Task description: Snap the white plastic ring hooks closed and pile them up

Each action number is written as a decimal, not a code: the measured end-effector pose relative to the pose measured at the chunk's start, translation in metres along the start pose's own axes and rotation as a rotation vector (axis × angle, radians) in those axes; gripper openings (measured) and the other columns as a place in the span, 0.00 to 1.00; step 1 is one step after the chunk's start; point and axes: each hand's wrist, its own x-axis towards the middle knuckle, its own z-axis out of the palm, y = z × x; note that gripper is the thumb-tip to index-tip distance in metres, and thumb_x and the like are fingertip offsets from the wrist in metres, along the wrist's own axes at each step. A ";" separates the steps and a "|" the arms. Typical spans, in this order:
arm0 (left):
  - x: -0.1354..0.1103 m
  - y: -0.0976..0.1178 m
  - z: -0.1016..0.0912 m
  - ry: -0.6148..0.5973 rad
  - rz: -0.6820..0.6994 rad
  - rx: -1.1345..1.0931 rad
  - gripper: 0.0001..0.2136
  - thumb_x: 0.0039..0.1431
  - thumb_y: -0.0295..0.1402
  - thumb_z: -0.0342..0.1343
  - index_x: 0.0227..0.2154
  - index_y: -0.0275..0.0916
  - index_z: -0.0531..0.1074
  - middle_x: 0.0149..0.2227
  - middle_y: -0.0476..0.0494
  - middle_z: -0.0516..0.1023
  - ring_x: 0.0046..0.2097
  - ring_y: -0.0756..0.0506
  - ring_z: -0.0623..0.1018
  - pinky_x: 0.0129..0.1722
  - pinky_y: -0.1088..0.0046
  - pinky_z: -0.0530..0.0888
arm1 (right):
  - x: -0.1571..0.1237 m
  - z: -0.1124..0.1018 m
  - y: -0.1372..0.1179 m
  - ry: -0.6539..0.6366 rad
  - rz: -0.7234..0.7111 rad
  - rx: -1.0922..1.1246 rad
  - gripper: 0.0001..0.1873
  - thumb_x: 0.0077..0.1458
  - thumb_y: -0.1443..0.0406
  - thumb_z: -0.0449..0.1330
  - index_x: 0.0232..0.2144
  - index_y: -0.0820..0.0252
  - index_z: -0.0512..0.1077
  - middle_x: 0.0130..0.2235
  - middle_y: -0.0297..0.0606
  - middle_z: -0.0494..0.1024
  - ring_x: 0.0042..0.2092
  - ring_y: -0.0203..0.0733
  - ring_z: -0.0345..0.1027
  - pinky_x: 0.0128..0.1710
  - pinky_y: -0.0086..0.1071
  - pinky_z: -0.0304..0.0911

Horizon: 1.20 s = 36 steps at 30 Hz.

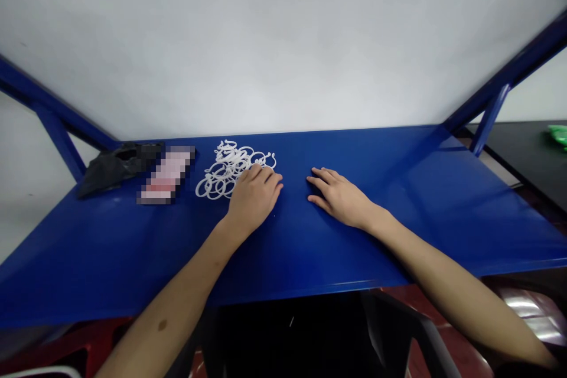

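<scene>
A loose pile of thin white plastic rings (228,162), which look like curtain rings with small eyelets, lies on the blue tabletop (301,260). My left hand (254,195) rests palm down at the pile's near right edge and covers some of the rings. Its fingers are slightly bent and apart, and no ring shows gripped in them; what lies under the palm is hidden. To the right, my right hand (339,196) lies palm down on the bare blue surface, its fingers spread and holding nothing.
A black plastic bag (110,168) and a blurred pink-and-white flat item (167,176) lie left of the rings. Blue frame posts (489,118) rise at both sides before a white wall (283,41). A dark table with a green item (559,134) stands at right.
</scene>
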 end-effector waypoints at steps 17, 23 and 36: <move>-0.002 -0.003 0.003 -0.121 -0.130 0.192 0.07 0.68 0.30 0.52 0.35 0.38 0.75 0.33 0.42 0.81 0.40 0.39 0.77 0.42 0.60 0.69 | 0.001 0.001 0.003 0.016 -0.001 0.028 0.28 0.67 0.55 0.55 0.61 0.68 0.68 0.65 0.56 0.66 0.65 0.62 0.61 0.63 0.54 0.61; -0.001 0.010 0.001 0.044 0.190 -0.108 0.07 0.69 0.30 0.52 0.35 0.38 0.73 0.31 0.48 0.78 0.36 0.45 0.75 0.41 0.67 0.69 | 0.004 -0.009 -0.003 0.207 0.111 0.437 0.19 0.67 0.58 0.57 0.57 0.59 0.69 0.49 0.43 0.81 0.49 0.47 0.76 0.51 0.43 0.72; -0.002 0.018 0.000 0.151 0.258 -0.201 0.07 0.69 0.31 0.53 0.35 0.39 0.73 0.31 0.49 0.76 0.35 0.47 0.73 0.40 0.69 0.71 | 0.005 -0.007 -0.018 0.293 0.158 0.856 0.07 0.63 0.62 0.59 0.43 0.57 0.71 0.34 0.33 0.81 0.31 0.35 0.74 0.33 0.30 0.69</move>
